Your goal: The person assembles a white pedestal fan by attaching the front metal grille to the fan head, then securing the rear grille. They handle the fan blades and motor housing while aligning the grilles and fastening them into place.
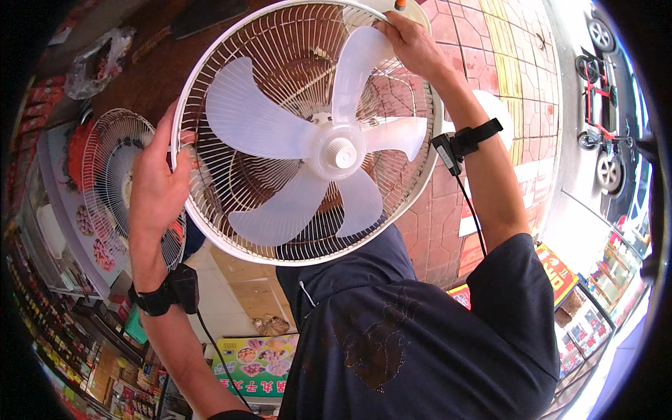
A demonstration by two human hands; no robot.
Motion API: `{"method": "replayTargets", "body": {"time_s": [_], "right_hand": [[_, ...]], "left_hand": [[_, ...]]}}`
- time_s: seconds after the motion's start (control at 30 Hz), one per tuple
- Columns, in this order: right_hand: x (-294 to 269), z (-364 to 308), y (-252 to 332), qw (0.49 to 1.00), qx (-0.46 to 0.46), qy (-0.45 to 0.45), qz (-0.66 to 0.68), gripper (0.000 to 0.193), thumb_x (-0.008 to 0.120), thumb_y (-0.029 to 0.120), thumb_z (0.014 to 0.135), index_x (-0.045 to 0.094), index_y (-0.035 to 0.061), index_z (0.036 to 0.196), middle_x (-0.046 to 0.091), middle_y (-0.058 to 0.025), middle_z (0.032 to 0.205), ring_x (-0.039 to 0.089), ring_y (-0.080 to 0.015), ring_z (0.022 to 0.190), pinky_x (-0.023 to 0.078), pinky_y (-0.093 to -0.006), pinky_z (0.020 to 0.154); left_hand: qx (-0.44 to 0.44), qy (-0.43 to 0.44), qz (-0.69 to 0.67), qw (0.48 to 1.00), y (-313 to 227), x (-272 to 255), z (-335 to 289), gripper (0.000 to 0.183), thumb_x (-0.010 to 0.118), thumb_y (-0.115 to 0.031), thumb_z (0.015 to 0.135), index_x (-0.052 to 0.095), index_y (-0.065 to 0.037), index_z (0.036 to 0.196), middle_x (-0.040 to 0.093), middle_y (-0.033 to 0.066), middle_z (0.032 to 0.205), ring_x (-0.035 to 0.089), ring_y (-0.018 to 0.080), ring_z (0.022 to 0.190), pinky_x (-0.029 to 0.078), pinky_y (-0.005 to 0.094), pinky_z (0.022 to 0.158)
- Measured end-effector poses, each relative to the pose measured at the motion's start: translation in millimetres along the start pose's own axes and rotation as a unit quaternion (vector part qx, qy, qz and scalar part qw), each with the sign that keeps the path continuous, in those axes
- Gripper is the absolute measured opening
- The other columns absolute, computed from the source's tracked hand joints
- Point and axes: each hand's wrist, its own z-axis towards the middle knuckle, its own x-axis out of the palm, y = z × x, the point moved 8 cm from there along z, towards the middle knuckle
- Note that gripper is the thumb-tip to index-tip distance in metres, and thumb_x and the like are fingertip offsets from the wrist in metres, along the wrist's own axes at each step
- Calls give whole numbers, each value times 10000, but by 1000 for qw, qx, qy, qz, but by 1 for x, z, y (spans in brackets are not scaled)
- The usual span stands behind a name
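Note:
A white electric fan [280, 140] faces up, with its pale translucent blades and ribbed central cap bare at the front. Its round wire rear guard [210, 213] surrounds the blades. My left hand [161, 175] is closed on the guard's left rim, fingertips curling in through the wires. At the upper right, my right hand [413, 45] grips the rim with its fingers bent over the edge. A loose white wire front grille [122, 178] stands to the left, beside my left wrist and partly hidden by it. Both wrists wear black straps with cables.
A clear plastic bag [101, 63] and a dark flat brush-like object [206, 17] lie at the upper left. Packed shop shelves [63, 336] line the lower left. Red paving [483, 42] runs to a street with a red-framed scooter [593, 101] and a parked car [616, 171].

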Motion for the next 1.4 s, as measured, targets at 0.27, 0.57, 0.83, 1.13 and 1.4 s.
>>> {"method": "replayTargets", "body": {"time_s": [0.27,0.57,0.83,1.13,1.4], "right_hand": [[-10,0,15,987,-48,-34,149,200,618,169,1034,666,18,1156,684,-164,899,682,-271,818,541,-408,734],[-19,9,25,988,-43,-80,129,136,681,109,984,701,-25,1002,635,-131,794,618,-201,747,504,-366,660],[-21,14,33,990,-75,-106,51,104,700,107,945,715,4,956,610,-170,759,606,-284,692,487,-413,637],[-28,23,60,990,-87,-69,83,172,692,138,959,734,34,1089,713,-195,939,699,-326,870,552,-411,764],[-15,52,152,948,-273,-127,102,250,673,195,967,730,68,1175,743,-176,1088,706,-364,1011,567,-447,878]], "left_hand": [[16,-13,8,1000,-5,1,-1,595,502,-13,974,447,-105,1559,723,152,1107,729,229,904,567,362,815],[8,0,19,1000,-8,1,1,590,498,-3,974,449,-96,1555,724,158,1088,736,239,869,579,369,780],[35,-23,56,998,-14,-1,2,565,520,15,979,476,-95,1531,731,168,1092,748,257,862,590,383,782],[-14,-19,43,999,-5,-2,2,549,509,26,978,485,-75,1517,732,185,1094,758,272,851,598,375,759],[-44,13,24,999,8,1,8,500,521,-48,1050,443,-67,1543,690,68,1118,693,125,797,548,262,603]]}}
